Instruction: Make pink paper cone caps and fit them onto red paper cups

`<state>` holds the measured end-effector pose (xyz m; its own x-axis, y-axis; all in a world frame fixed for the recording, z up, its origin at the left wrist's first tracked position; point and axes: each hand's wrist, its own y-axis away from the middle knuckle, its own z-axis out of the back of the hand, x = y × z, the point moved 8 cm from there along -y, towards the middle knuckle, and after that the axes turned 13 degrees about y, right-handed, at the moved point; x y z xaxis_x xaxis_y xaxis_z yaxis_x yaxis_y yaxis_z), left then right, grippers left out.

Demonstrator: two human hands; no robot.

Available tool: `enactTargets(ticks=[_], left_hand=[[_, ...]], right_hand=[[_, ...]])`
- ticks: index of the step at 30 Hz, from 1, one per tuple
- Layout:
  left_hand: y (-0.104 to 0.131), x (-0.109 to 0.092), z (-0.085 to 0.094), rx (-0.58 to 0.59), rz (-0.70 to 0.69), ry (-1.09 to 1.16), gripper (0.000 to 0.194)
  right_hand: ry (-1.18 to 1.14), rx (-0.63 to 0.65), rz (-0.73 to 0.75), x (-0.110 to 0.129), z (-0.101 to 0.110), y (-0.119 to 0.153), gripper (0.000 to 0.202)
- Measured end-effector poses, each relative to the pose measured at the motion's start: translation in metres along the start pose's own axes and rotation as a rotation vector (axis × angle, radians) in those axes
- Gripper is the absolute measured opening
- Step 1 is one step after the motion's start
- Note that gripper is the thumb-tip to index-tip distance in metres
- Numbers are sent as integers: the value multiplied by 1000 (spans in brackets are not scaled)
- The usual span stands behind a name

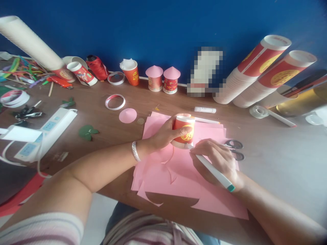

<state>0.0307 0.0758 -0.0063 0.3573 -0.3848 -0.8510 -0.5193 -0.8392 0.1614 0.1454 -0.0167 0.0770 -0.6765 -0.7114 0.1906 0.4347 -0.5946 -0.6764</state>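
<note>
My left hand (168, 134) is wrapped round a red and white paper cup (187, 129) with a gold emblem, held above a stack of pink paper (176, 183). In my right hand (217, 160) is a white marker (214, 172) with a green end. Its tip meets the pale band low on the cup, where a few dark marks show. Cut pink scraps lie loose on the stack. Scissors (236, 144) rest beside the paper, their blades hidden by my right hand and the sheets.
Two small cups with pink cone roofs (154, 80) stand by the blue wall. Tall paper cup stacks (255, 75) lean at the right, near a tape roll (259, 111). Leftward are a pink cone (127, 115), paper rings (114, 102), a green cutout (87, 132) and a power strip (48, 132).
</note>
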Motion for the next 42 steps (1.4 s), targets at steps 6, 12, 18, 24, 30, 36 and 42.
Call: enactTargets(ticks=[6,12,18,24,30,36,42], left_hand=[[0,-1,0,-7,-17,-14,72],[0,-2,0,-14,-12,-23,70],[0,-2,0,-23,-17,-4,69],[0,-3,-2,-31,-18,-26,70],[0,-4,-1,-35,-18,-35,68],[-1,-6,-2,-28,-39,-33,61],[-1,-5,-3,-23,-42,-51,62]], right_hand=[[5,2,22,2,1,-2,26],[0,-4,14,2,1,0,26],[12,-44,51,5,4,-1,29],[13,-19,66,5,2,-2,28],[-13,4,40,5,1,-3,27],[-41,6,43,5,-2,-1,28],[-40,31,39,3,-4,2,25]])
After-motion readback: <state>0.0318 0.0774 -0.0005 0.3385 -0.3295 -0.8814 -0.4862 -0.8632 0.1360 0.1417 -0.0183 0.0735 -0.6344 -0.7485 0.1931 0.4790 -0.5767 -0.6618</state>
